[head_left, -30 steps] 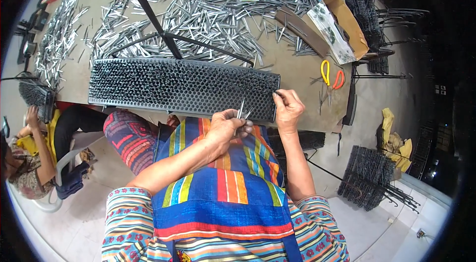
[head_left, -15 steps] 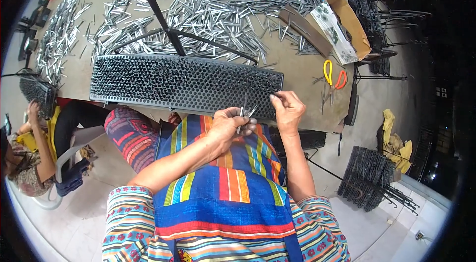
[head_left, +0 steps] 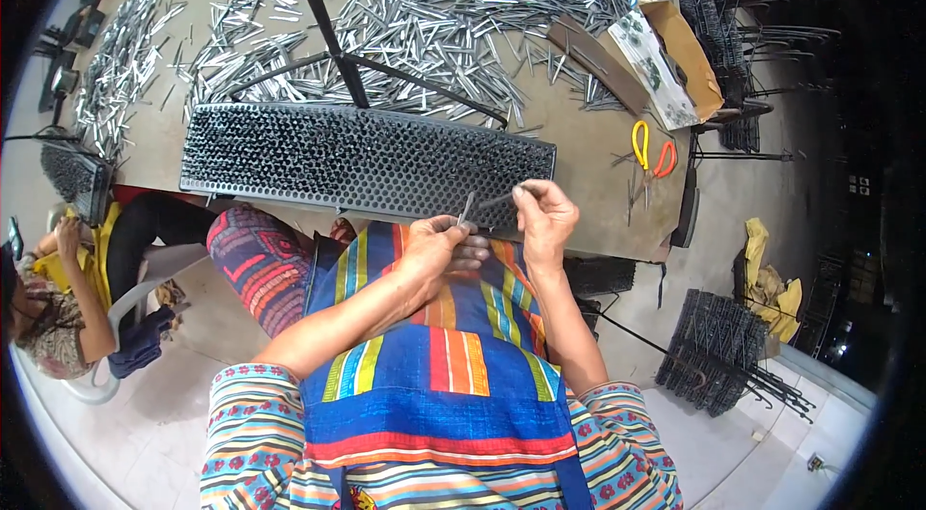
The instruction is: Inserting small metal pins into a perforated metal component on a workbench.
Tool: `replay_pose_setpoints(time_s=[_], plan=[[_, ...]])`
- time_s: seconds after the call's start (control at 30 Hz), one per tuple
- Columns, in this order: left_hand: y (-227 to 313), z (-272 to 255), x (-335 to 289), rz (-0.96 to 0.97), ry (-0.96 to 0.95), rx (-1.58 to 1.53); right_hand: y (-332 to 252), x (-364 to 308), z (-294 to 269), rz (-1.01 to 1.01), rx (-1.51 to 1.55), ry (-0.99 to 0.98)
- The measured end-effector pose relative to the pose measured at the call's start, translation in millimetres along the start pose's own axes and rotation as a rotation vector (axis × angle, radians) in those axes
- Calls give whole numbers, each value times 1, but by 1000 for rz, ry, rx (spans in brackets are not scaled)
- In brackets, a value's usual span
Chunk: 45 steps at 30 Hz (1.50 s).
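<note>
A long black perforated panel (head_left: 357,184) lies across the table edge in front of me. Dark bits fill many of its holes, while the lower middle and right show open round ones. My left hand (head_left: 439,249), just below the panel's lower edge, is closed on thin grey strips (head_left: 468,208) that stick up from its fingers. At the panel's right end my right hand (head_left: 547,222) is raised, thumb and forefinger pinched on a thin dark strip (head_left: 500,200) that points left and is blurred.
Heaps of loose grey strips (head_left: 424,18) cover the far table. A black rod (head_left: 323,18) rises from the panel. To the right lie scissors (head_left: 648,163) with yellow and orange handles, a brown bar (head_left: 598,64) and an open carton (head_left: 666,61). Another person (head_left: 63,307) works at far left.
My right hand has moved slightly left and turned, and a strip now shows in its pinch. The left hand's strips are gathered closer together. The view has shifted a little.
</note>
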<state>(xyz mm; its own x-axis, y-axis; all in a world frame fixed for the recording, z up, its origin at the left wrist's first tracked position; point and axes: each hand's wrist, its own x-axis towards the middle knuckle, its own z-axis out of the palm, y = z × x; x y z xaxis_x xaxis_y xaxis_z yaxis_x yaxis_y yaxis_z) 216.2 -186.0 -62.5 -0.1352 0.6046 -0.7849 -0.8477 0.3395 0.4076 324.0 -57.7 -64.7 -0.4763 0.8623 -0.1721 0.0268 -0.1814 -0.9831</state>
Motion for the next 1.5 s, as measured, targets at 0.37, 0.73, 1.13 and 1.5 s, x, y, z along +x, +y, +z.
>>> replay_pose_setpoints(time_s=[0.37, 0.73, 1.13, 1.5], plan=[[0, -4, -2, 13, 6, -91, 15, 22, 38, -409, -369, 58], [4, -5, -5, -8, 37, -92, 1, 21, 52, -533, -753, -74], [-1, -19, 2, -101, -26, -131, -1, 29, 51, -635, -788, -167], [2, -20, -5, -23, -45, -33, -4, 7, 35, 104, -416, -274]])
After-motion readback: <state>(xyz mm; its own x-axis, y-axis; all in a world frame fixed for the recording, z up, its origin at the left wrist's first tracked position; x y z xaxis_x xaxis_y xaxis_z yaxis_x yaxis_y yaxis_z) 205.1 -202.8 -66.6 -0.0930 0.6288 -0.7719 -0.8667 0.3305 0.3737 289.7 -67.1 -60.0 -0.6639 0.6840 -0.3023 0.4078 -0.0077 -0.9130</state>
